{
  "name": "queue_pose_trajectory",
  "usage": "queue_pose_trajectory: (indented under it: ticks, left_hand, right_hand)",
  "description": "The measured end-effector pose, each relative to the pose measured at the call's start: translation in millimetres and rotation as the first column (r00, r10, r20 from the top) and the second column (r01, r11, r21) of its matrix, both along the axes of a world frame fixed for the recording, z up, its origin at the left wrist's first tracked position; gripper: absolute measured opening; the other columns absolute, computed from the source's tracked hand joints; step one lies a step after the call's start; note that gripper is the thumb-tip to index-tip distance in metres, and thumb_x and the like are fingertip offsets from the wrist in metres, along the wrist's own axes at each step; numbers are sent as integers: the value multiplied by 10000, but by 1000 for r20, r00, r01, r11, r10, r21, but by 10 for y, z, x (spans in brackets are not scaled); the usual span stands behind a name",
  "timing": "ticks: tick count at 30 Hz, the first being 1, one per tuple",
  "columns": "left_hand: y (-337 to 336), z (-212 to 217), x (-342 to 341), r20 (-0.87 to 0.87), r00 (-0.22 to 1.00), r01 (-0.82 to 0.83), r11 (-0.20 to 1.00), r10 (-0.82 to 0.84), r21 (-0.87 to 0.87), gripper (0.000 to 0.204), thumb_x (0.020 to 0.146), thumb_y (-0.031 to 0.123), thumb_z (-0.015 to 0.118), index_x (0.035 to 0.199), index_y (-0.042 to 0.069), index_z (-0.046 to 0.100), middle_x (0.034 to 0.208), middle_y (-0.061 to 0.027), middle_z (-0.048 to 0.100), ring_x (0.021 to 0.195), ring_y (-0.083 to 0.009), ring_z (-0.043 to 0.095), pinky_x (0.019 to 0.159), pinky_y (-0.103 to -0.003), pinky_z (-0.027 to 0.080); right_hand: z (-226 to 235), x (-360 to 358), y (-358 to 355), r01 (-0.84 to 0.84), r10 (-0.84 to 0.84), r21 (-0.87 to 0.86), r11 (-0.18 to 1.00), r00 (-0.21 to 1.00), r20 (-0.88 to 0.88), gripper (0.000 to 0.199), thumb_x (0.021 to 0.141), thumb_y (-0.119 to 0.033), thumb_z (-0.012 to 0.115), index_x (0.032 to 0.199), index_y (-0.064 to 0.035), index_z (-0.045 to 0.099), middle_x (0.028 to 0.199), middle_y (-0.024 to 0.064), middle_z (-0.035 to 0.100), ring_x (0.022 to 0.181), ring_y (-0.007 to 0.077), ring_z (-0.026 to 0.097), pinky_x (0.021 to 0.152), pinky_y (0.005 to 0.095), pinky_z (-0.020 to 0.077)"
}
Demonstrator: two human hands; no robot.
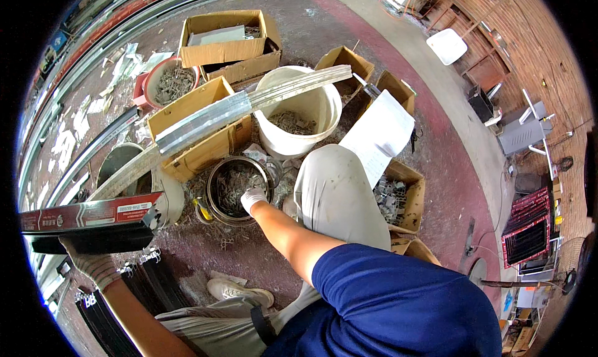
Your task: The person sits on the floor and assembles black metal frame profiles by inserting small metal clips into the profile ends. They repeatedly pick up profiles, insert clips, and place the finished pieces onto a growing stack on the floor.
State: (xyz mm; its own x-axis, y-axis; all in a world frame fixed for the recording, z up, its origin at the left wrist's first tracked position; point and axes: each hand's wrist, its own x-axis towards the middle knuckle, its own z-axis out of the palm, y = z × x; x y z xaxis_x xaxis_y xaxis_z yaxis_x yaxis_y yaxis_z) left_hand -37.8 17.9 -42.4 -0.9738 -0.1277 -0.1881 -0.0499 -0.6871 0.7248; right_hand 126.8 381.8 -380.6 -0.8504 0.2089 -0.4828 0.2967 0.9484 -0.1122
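Observation:
My left hand, in a pale glove with a striped cuff, is closed on a long black profile with a red printed face, holding it from below at the lower left. Its fingertips are hidden behind the profile. My right hand, in a white glove, reaches into a round dark metal pot. Small grey metal pieces fill the pot. The fingers of that hand are drawn together at the pieces, and what they hold is too small to make out.
A long board lies across a cardboard box and a white bucket. Yellow-handled pliers sit left of the pot. An open notebook lies beyond my knee. Another box holds metal parts. Black profiles stand near my left forearm.

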Motion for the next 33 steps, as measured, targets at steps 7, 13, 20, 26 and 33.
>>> queue_pose_trajectory:
  ticks: [7,13,20,26,33]
  left_hand:
    - [268,258,140,65,996,-69,998,69,-9,670,898,523,612,1404,100,496,1422,-119,521,1314,-353,464,1148,-574,281]
    - [95,192,81,33,996,-79,996,81,-40,664,918,539,564,1403,91,499,1408,-140,531,1292,-370,490,1119,-579,333]
    - [143,227,108,15,997,-81,995,82,-60,633,930,547,536,1375,96,533,1361,-121,575,1240,-345,543,1091,-554,383]
    - [-453,202,90,-71,997,-37,999,34,-32,521,949,432,542,1322,70,574,1281,-117,625,1141,-330,602,1057,-512,424]
    - [-422,306,340,-13,976,-215,976,215,21,381,938,349,554,1138,50,683,1100,-113,707,1007,-265,668,998,-439,495]
  right_hand:
    - [282,-7,69,37,-37,-37,999,999,-12,226,854,-96,606,1021,-73,757,1094,146,717,1023,320,684,854,517,512]
    - [798,-71,-30,124,-141,-93,988,969,-204,183,785,-40,630,913,-30,760,936,181,727,894,339,712,742,442,573]
    - [1284,-104,-110,142,-188,-197,970,953,-239,198,775,-98,650,932,-28,749,972,190,723,927,345,706,774,440,569]
    - [1967,-428,-373,-201,153,-251,947,968,-199,279,753,-147,607,939,16,734,913,246,707,849,354,708,764,444,553]
    - [3220,-516,-519,-202,-120,-886,418,954,-274,248,828,-183,718,967,21,694,833,78,698,717,149,659,662,307,547]
